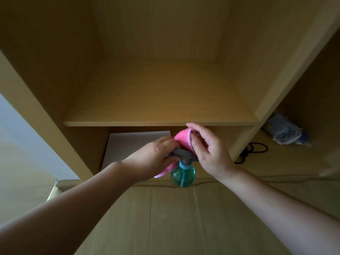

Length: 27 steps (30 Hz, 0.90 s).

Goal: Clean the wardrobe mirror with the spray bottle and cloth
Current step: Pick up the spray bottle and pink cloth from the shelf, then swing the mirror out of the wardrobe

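Head view: left hand [156,155] wraps the grey trigger head of the spray bottle [183,174], whose teal body hangs just below both hands. Pink cloth [182,139] sits between the hands, pinched by right hand [206,148] fingers, with a tail under the left. Wardrobe shelf [160,123] edge is just above; black cord [252,150] lies right of the right hand.

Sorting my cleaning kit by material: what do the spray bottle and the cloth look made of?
Spray bottle: apparently translucent teal plastic, glossy, with a matte grey plastic trigger head; light passes through its body. Cloth: pink fuzzy fabric, probably microfibre or terry, matte nap, lighter stitched edge.
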Motion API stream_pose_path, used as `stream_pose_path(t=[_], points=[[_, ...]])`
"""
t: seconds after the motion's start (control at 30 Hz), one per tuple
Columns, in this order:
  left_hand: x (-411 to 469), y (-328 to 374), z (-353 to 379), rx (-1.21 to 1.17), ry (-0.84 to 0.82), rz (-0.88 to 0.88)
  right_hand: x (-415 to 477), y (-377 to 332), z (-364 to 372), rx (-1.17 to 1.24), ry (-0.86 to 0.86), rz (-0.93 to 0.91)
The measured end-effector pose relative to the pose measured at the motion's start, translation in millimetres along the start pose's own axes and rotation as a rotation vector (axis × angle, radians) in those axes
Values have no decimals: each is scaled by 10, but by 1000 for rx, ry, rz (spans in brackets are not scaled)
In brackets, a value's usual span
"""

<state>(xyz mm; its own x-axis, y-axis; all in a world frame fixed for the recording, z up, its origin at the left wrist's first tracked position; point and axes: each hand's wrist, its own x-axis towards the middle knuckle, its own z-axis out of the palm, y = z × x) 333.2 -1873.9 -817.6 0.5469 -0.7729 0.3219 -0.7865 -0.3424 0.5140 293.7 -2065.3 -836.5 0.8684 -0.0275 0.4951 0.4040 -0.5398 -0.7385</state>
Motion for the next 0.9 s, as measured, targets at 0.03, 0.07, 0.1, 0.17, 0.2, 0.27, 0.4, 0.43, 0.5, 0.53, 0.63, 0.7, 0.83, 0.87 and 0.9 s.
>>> stream_pose_path(t=[0.03, 0.07, 0.1, 0.17, 0.2, 0.27, 0.4, 0.43, 0.5, 0.53, 0.63, 0.7, 0.83, 0.87, 0.9], points=[[43, 35, -38, -4, 13, -1, 5, -3, -33, 37, -27, 35], [86, 71, -84, -9, 27, -6, 16, -13, -69, 72, -54, 54], [131, 109, -139, -11, 37, -17, 33, -31, -102, 106, -75, 60], [234, 175, -279, -2, 41, -27, 99, -106, -179, 184, -105, 62], [289, 204, -361, 8, 41, -22, 149, -159, -213, 226, -117, 61], [413, 279, -554, 32, 45, -5, 290, -288, -275, 317, -141, 68], [665, 491, -1054, 63, 68, -25, 690, -654, -467, 426, -174, 117], [731, 562, -1208, 64, 65, -39, 809, -777, -541, 425, -180, 120], [869, 730, -1551, 64, 67, -76, 1067, -1073, -707, 436, -181, 127], [945, 827, -1746, 66, 71, -92, 1207, -1245, -792, 440, -171, 129], [1208, 1176, -2422, 74, 81, -132, 1669, -1864, -1068, 419, -141, 110], [1416, 1448, -2945, 72, 83, -150, 1996, -2343, -1294, 413, -124, 108], [1874, 2081, -4093, 84, 98, -155, 2720, -3392, -1850, 390, -74, 126], [1986, 2261, -4388, 91, 101, -156, 2907, -3658, -2000, 378, -67, 126], [2096, 2437, -4678, 92, 107, -153, 3094, -3924, -2157, 364, -62, 124]])
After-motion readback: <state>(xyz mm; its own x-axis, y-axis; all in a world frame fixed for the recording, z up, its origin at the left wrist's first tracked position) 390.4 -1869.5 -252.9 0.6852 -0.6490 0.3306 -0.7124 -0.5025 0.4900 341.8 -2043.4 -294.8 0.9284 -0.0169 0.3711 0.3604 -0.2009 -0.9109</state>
